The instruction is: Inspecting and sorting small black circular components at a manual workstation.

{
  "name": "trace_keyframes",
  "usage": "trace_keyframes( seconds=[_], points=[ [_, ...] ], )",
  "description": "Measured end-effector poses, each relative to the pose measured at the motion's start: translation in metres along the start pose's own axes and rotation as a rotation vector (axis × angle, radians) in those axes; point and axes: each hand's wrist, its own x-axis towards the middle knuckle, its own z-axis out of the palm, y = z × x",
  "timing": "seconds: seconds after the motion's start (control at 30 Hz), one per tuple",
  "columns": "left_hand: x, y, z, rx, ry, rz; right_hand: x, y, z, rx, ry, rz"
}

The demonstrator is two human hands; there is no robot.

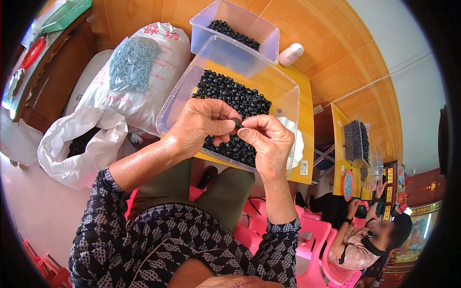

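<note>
Over a clear plastic bin [166, 106], my left hand [204, 122] and my right hand [270, 139] meet fingertip to fingertip. Between their thumbs and forefingers is one small dark round piece [237, 124], pinched from both sides and partly covered by the fingers. Many loose black ring-like pieces [230, 91], each with a hole, cover part of the bin's bottom beneath my hands. My forearms hide part of the bin's near side.
A second clear bin [201, 36] of black pieces stands behind, beside a pinkish bottle [291, 54]. Left are a white sack [165, 45], a bag of pale-blue pieces [132, 65] and an opened white bag [50, 149]. A co-worker [357, 245] sits at another table on the right.
</note>
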Motion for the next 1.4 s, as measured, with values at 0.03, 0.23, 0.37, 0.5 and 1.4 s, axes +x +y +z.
trace_keyframes(
  seconds=[0.03,0.23,0.37,0.5,1.4],
  points=[
    [0.0,0.0,0.0,0.0,0.001,0.0,0.0,0.0,0.0,0.0,-0.001,0.0],
    [-0.003,0.001,0.0,0.036,-0.005,0.009,0.0,0.0,0.001,0.016,0.008,0.033],
    [-0.005,0.002,0.002,0.074,-0.01,0.006,0.001,0.001,-0.004,0.055,-0.022,0.096],
    [-0.008,0.004,0.004,0.078,-0.006,-0.015,0.006,0.001,-0.005,0.139,-0.1,0.137],
    [0.008,0.008,-0.001,0.119,-0.08,-0.149,0.012,0.007,-0.006,0.209,-0.122,0.363]
  ],
)
